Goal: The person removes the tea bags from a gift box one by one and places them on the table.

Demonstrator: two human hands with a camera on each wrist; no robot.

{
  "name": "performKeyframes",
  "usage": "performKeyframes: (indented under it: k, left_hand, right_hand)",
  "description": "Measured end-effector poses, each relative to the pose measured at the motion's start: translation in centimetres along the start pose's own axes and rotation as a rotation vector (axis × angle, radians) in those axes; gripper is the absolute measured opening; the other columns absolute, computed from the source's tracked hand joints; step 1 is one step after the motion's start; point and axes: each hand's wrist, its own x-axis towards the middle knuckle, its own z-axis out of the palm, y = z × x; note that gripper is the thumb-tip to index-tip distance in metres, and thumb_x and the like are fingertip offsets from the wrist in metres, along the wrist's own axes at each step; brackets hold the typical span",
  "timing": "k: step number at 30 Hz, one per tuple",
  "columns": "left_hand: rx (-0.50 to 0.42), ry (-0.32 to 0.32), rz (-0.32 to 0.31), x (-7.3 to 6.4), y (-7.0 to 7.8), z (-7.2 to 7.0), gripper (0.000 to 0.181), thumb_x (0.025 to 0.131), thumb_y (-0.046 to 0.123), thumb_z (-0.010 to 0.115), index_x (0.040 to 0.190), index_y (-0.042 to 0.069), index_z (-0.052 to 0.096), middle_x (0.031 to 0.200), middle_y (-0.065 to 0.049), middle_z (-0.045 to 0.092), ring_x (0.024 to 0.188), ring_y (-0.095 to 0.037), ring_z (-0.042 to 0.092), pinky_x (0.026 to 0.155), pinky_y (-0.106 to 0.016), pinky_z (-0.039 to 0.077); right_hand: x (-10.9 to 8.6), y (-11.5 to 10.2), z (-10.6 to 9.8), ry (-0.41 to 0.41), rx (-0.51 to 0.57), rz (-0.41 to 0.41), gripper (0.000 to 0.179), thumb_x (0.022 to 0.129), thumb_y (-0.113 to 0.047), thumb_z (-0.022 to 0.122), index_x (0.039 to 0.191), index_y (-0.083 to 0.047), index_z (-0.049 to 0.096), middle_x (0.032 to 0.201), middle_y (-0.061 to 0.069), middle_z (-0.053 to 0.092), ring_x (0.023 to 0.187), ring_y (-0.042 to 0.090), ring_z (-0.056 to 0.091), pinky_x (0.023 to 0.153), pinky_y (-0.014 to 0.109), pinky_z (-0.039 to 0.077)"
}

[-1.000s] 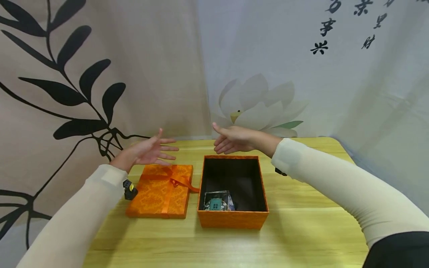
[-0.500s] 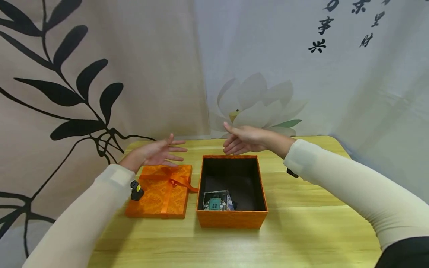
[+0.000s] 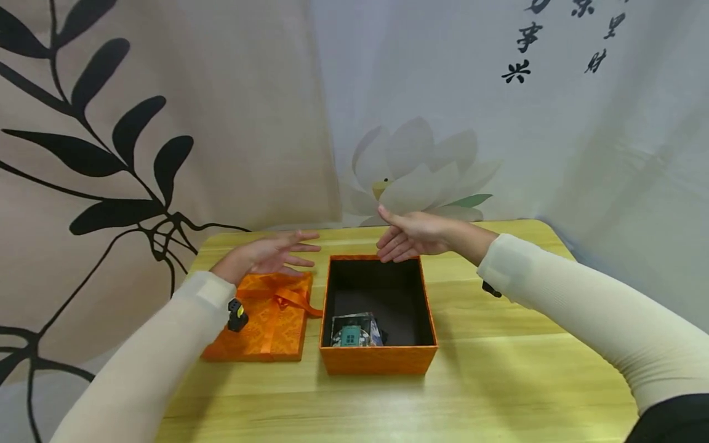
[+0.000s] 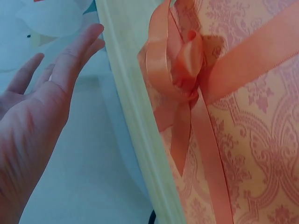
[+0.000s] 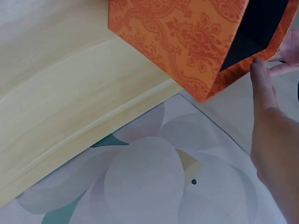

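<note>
An orange patterned box [image 3: 378, 360] with a black inside stands uncovered in the middle of the table in the head view. Inside it, near the front left corner, lies a clear flat packet [image 3: 354, 329] with a teal label. Left of the box is its orange lid [image 3: 260, 332], tied with an orange ribbon bow [image 4: 184, 70]. My left hand [image 3: 271, 254] hovers over the lid's far edge, fingers straight and spread, holding nothing. My right hand [image 3: 415, 235] is held with extended fingers over the box's far rim; whether it touches the rim I cannot tell.
The light wooden table [image 3: 509, 344] ends at a hanging cloth [image 3: 266, 123] with a printed plant, a lotus and dark characters. A small black device [image 3: 237, 315] sits at the left wrist.
Both hands have moved to the right; the left hand's thumb has come down towards its fingers. Box and lid stay in place while the head view shifts slightly.
</note>
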Motion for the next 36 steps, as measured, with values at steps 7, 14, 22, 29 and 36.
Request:
performKeyframes:
  k: [7,14,22,29,36]
  left_hand:
    - [-0.037,0.008,-0.002,0.9,-0.3,0.8,0.057,0.115,0.031,0.033,0.167,0.012,0.017,0.17,-0.022,0.017,0.151,-0.054,0.02,0.119,-0.069,0.024]
    - [0.028,0.052,-0.008,1.8,-0.2,1.9,0.057,0.113,0.031,0.042,0.163,0.009,0.029,0.167,-0.019,0.029,0.149,-0.048,0.033,0.114,-0.063,0.037]
    - [0.064,0.122,-0.033,2.9,0.2,2.8,0.052,0.109,0.024,0.055,0.157,0.009,0.044,0.166,-0.016,0.032,0.147,-0.045,0.038,0.11,-0.06,0.045]
    - [0.079,0.124,-0.023,3.4,0.0,3.2,0.052,0.105,0.014,0.061,0.153,0.0,0.047,0.163,-0.018,0.038,0.148,-0.045,0.037,0.107,-0.058,0.048]
    - [0.088,0.146,-0.033,3.7,-0.4,3.4,0.051,0.102,0.013,0.066,0.149,-0.001,0.053,0.161,-0.021,0.039,0.147,-0.046,0.037,0.105,-0.055,0.051]
  right_hand:
    - [0.2,0.7,0.1,0.001,0.02,0.017,0.089,0.104,-0.069,0.028,0.139,0.009,0.054,0.144,0.029,0.056,0.127,0.037,0.063,0.112,0.047,0.048]
    - [0.4,1.4,0.2,-0.019,0.014,0.032,0.091,0.105,-0.068,0.026,0.141,0.011,0.053,0.143,0.03,0.057,0.124,0.036,0.065,0.11,0.046,0.05]
    - [0.9,2.1,0.6,-0.045,-0.011,0.048,0.092,0.104,-0.069,0.029,0.141,0.011,0.053,0.142,0.03,0.057,0.127,0.038,0.063,0.109,0.045,0.051]
    - [1.6,2.9,1.2,-0.069,-0.007,0.052,0.087,0.106,-0.065,0.03,0.137,0.012,0.057,0.138,0.029,0.061,0.122,0.037,0.066,0.106,0.045,0.053]
    - [2.1,3.3,1.7,-0.075,0.001,0.06,0.082,0.107,-0.064,0.031,0.13,0.008,0.063,0.136,0.029,0.063,0.121,0.037,0.067,0.104,0.045,0.054]
